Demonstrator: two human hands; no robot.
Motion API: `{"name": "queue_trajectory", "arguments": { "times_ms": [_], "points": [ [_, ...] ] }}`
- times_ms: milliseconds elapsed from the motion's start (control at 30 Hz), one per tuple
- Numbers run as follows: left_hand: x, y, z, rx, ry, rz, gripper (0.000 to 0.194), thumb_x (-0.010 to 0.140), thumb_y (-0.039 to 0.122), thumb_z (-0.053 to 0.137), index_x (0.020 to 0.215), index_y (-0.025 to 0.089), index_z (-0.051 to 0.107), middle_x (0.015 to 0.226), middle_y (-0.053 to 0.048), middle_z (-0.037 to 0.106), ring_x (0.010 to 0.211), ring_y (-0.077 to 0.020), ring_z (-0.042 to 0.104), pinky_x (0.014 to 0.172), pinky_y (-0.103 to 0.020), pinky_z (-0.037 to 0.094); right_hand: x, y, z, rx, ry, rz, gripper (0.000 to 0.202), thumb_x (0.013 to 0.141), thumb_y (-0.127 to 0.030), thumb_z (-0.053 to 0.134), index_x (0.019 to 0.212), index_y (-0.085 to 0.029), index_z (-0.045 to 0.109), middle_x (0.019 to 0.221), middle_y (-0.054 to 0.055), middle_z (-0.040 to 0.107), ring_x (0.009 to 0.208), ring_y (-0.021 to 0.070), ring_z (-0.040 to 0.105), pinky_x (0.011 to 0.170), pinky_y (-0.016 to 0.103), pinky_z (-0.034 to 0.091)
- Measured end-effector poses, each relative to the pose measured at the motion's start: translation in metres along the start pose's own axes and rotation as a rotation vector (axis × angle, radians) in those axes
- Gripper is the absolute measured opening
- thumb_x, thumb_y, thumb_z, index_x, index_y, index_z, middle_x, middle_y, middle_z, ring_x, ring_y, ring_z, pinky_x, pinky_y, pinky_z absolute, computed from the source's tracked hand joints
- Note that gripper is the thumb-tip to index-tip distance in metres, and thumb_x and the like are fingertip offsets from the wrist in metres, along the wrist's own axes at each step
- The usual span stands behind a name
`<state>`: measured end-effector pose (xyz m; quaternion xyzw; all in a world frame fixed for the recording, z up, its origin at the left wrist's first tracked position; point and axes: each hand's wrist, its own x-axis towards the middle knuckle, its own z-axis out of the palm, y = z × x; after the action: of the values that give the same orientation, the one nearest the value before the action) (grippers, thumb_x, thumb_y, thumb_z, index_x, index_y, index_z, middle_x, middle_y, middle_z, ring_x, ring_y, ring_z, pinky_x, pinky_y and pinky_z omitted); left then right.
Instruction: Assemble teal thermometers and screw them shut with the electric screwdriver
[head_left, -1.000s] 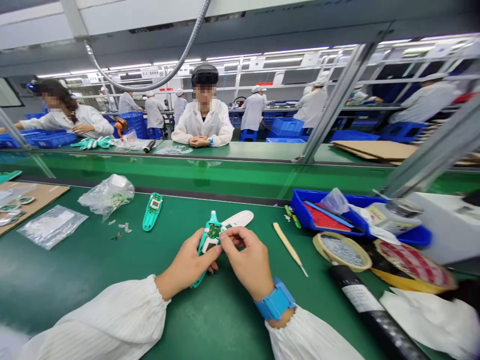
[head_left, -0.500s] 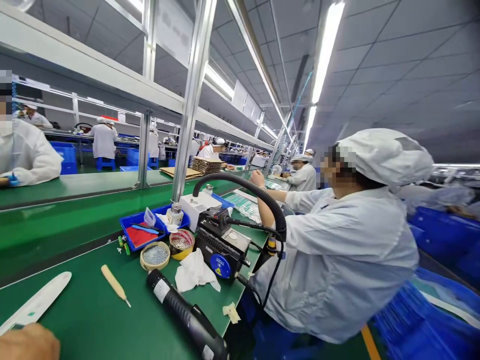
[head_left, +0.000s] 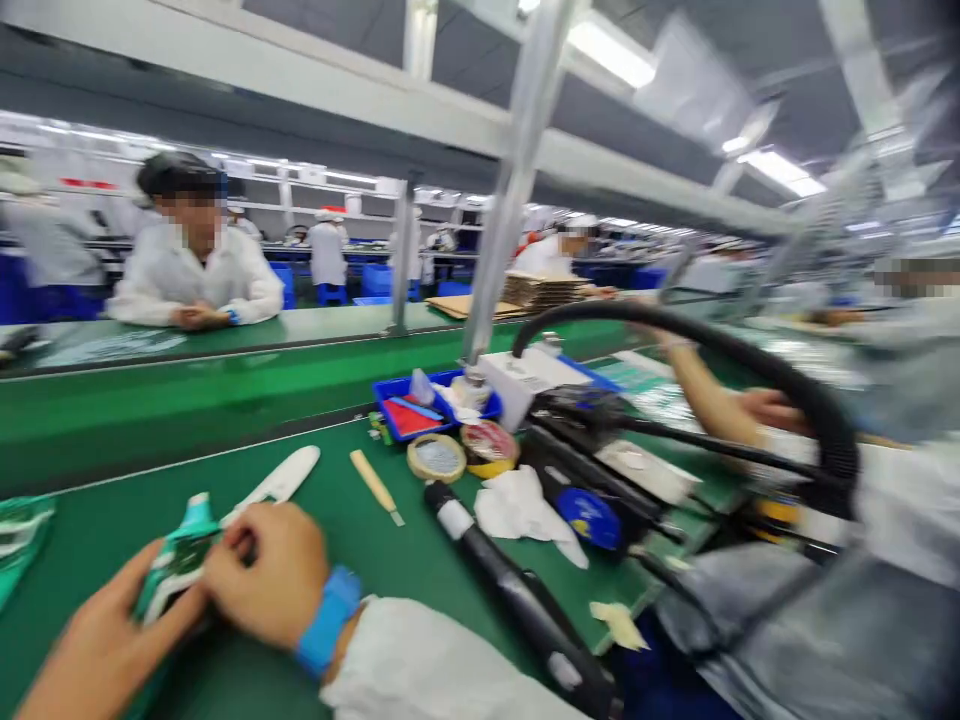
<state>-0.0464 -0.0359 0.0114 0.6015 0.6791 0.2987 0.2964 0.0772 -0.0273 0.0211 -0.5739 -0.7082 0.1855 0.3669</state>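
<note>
Low on the left, my left hand [head_left: 112, 630] is closed around a white plastic housing [head_left: 274, 478] with a green circuit board and green film at its near end. The housing's long rounded white end points away to the upper right. My right hand [head_left: 270, 575], with a blue wrist strap [head_left: 328, 620], is pinched against the same part; its fingertips are blurred and anything small between them is hidden. Beyond my right hand lies a wooden-handled tool [head_left: 373, 485] with a short metal tip. A black electric screwdriver [head_left: 510, 600] rests to the right.
Behind the screwdriver are tape rings [head_left: 436, 457] holding small metal parts, a blue tray [head_left: 379, 395], a white tissue [head_left: 521, 505] and a black soldering unit [head_left: 574, 480]. A thick black hose [head_left: 750, 350] arches at right near a co-worker's arm [head_left: 712, 400]. Green-wrapped parts [head_left: 22, 535] lie far left.
My view has swung left, so the bench items sit further right. Both hands are now visible on the housing; earlier only part of one hand showed at the lower left beside it.
</note>
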Motion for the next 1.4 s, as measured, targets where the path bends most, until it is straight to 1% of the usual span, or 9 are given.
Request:
{"name": "queue_trajectory", "arguments": {
  "times_ms": [33, 133, 267, 400, 500, 600, 800, 1200, 1400],
  "points": [
    [-0.005, -0.001, -0.006, -0.021, 0.032, 0.009, 0.037, 0.065, 0.051, 0.053, 0.095, 0.03, 0.056, 0.076, 0.008, 0.064, 0.074, -0.0175, 0.057, 0.068, -0.026, 0.045, 0.001, 0.0, -0.001, 0.038, -0.003, -0.007, 0.007, 0.066, -0.026, 0.053, 0.059, -0.022, 0.054, 0.059, -0.007, 0.059, 0.058, 0.0093, 0.053, 0.05, 0.019, 0.036],
    [-0.007, 0.005, -0.012, -0.223, -0.064, 0.13, 0.034, 0.067, 0.038, 0.056, 0.094, 0.018, 0.055, 0.077, 0.0, 0.061, 0.066, -0.0151, 0.054, 0.061, -0.023, 0.045, 0.009, 0.004, -0.003, 0.151, -0.051, -0.037, 0.013, 0.071, -0.024, 0.045, 0.06, -0.02, 0.052, 0.06, -0.001, 0.057, 0.058, 0.0123, 0.051, 0.051, 0.022, 0.036],
    [0.003, 0.009, -0.011, -0.377, -0.05, 0.162, 0.019, 0.068, 0.028, 0.056, 0.082, 0.015, 0.054, 0.067, 0.002, 0.053, 0.056, -0.0091, 0.046, 0.051, -0.018, 0.041, 0.017, 0.011, -0.002, 0.236, -0.12, -0.06, 0.021, 0.072, -0.035, 0.045, 0.06, -0.02, 0.052, 0.057, 0.001, 0.055, 0.052, 0.0142, 0.049, 0.049, 0.025, 0.035],
    [0.004, 0.005, -0.015, -0.407, -0.06, 0.16, 0.023, 0.064, 0.028, 0.061, 0.082, 0.015, 0.054, 0.063, 0.003, 0.051, 0.053, -0.0077, 0.045, 0.048, -0.017, 0.038, 0.021, 0.012, -0.003, 0.217, -0.16, -0.026, 0.028, 0.068, -0.049, 0.046, 0.065, -0.023, 0.057, 0.056, -0.001, 0.056, 0.048, 0.0147, 0.049, 0.048, 0.025, 0.038],
    [0.002, 0.003, -0.018, -0.425, -0.078, 0.138, 0.034, 0.063, 0.031, 0.064, 0.092, 0.017, 0.054, 0.069, 0.002, 0.055, 0.054, -0.0082, 0.048, 0.049, -0.017, 0.039, 0.023, 0.009, -0.006, 0.206, -0.187, 0.024, 0.031, 0.062, -0.052, 0.049, 0.066, -0.023, 0.059, 0.057, -0.001, 0.058, 0.045, 0.0148, 0.048, 0.047, 0.026, 0.039],
    [-0.002, 0.004, -0.02, -0.44, -0.077, 0.141, 0.043, 0.063, 0.031, 0.064, 0.102, 0.018, 0.051, 0.075, 0.001, 0.057, 0.057, -0.0091, 0.05, 0.051, -0.018, 0.04, 0.021, 0.004, -0.01, 0.241, -0.202, 0.033, 0.031, 0.062, -0.051, 0.048, 0.065, -0.022, 0.059, 0.06, 0.001, 0.06, 0.053, 0.0164, 0.052, 0.051, 0.026, 0.041],
    [-0.005, 0.002, -0.024, -0.395, -0.061, 0.233, 0.034, 0.069, 0.029, 0.061, 0.099, 0.016, 0.053, 0.075, 0.002, 0.057, 0.064, -0.009, 0.048, 0.059, -0.019, 0.039, 0.016, -0.001, -0.008, 0.345, -0.237, 0.012, 0.026, 0.068, -0.044, 0.048, 0.065, -0.02, 0.057, 0.061, 0.001, 0.057, 0.057, 0.0148, 0.05, 0.056, 0.026, 0.041],
    [-0.009, 0.005, -0.027, -0.32, -0.057, 0.271, 0.02, 0.071, 0.02, 0.051, 0.091, 0.017, 0.05, 0.07, 0.004, 0.052, 0.06, -0.0079, 0.042, 0.057, -0.018, 0.036, 0.012, -0.003, -0.009, 0.413, -0.291, 0.024, 0.026, 0.071, -0.043, 0.051, 0.066, -0.018, 0.057, 0.061, 0.0, 0.053, 0.057, 0.0128, 0.044, 0.056, 0.025, 0.038],
    [-0.01, 0.003, -0.027, -0.265, -0.028, 0.296, 0.019, 0.072, 0.022, 0.05, 0.09, 0.018, 0.048, 0.067, 0.005, 0.052, 0.058, -0.0075, 0.041, 0.055, -0.018, 0.034, 0.011, -0.003, -0.008, 0.423, -0.296, -0.002, 0.024, 0.072, -0.041, 0.051, 0.065, -0.018, 0.056, 0.06, -0.001, 0.052, 0.056, 0.0124, 0.043, 0.056, 0.025, 0.037]
  ]
}}
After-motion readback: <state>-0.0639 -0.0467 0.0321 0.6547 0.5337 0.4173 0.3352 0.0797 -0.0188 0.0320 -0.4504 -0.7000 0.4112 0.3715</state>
